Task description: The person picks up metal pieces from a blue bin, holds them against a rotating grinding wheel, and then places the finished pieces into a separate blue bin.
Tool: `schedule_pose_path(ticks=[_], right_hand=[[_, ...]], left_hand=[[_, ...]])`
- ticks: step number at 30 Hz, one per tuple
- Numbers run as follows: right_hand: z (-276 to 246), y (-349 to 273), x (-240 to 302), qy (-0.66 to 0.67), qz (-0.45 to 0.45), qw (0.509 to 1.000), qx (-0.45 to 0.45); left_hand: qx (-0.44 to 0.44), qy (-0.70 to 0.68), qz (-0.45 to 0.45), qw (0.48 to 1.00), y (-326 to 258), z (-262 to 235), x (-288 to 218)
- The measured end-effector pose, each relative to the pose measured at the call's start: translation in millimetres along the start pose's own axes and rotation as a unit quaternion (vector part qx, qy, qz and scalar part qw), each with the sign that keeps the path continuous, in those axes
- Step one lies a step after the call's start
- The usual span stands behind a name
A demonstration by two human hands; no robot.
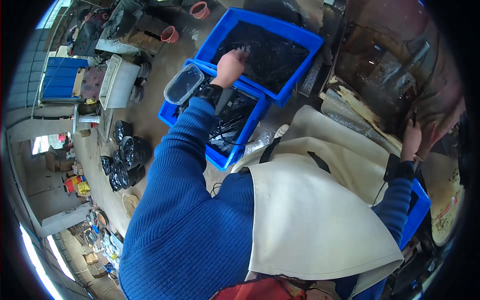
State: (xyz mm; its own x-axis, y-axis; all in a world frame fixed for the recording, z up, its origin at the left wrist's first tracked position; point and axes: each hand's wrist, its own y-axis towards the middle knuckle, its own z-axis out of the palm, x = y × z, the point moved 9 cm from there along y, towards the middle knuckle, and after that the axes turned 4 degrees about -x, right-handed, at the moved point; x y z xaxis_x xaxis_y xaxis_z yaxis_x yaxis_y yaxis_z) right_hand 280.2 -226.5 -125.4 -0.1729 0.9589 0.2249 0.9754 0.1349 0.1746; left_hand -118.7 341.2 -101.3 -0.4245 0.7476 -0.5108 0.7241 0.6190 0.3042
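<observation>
Apron (310, 215): cream, smooth, soft sheen, draped in broad folds this side of the far bin (280, 98). Sleeves (170, 210): blue ribbed knit. Near bin (256, 114): blue, straight-walled, abutting the far bin on its near side; dark pieces inside, some long and thin. Clear tub (184, 84): rounded rectangle, see-through, at the far bin's left near corner. Dark strips (265, 55): slender, matted in a loose layer, inside the far bin.

Floor (150, 107): grey-brown, under the far bin and stretching left of it. Brown surface (370, 65): stained, right of the far bin; its kind unclear. Buckets (132, 152): black, round, glossy, clustered well left and nearer than the far bin. White tub (120, 80): well left of it. Two red pots (200, 10): beyond its left side.

Left hand (230, 67): over the far bin, fingers bent down at the dark strips; fingertips indistinct, cannot tell whether the grip holds any. Right hand (411, 140): well right of the far bin, grip narrow, holding a slim black piece (414, 116) upright.
</observation>
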Motion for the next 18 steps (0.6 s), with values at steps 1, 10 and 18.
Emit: schedule_pose_path(ticks=[1,10,18], right_hand=[[4,1,0,-0.009,0.0,1.0,0.009],[-3,-14,7,-0.064,0.003,0.998,0.008],[-12,-20,18,-0.094,0.006,0.996,0.005]], left_hand=[[0.023,0.002,-0.009,1.0,-5,7,8],[0.263,0.09,-0.056,0.959,-2,121,6],[0.322,0.169,-0.054,0.93,9,149,38]])
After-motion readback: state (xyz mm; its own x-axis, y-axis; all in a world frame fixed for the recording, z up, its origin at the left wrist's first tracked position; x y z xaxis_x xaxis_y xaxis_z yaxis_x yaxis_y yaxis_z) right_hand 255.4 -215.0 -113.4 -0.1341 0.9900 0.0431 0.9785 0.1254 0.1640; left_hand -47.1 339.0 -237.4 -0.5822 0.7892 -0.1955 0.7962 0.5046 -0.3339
